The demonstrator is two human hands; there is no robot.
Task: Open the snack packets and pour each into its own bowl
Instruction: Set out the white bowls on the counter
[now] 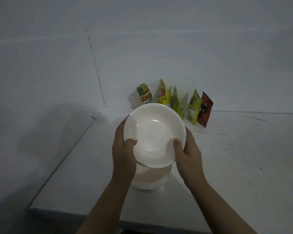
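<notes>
A white bowl (155, 132) is held up in the air, tilted toward me, with its inside empty. My left hand (123, 150) grips its left rim, thumb inside. My right hand (188, 152) grips its right rim, thumb inside too. Directly below it a stack of white bowls (148, 182) stands on the white table (235, 166). Several snack packets lean upright against the back wall: a packet with stick snacks (145, 96), a yellow one (164, 95), a green one (177, 103), a yellow-green one (194, 108) and a red one (205, 109).
The table sits in a corner, with a white wall (41, 81) along its left side and another behind the packets. Its front edge (71, 212) runs near the bottom of the view. The room is dim.
</notes>
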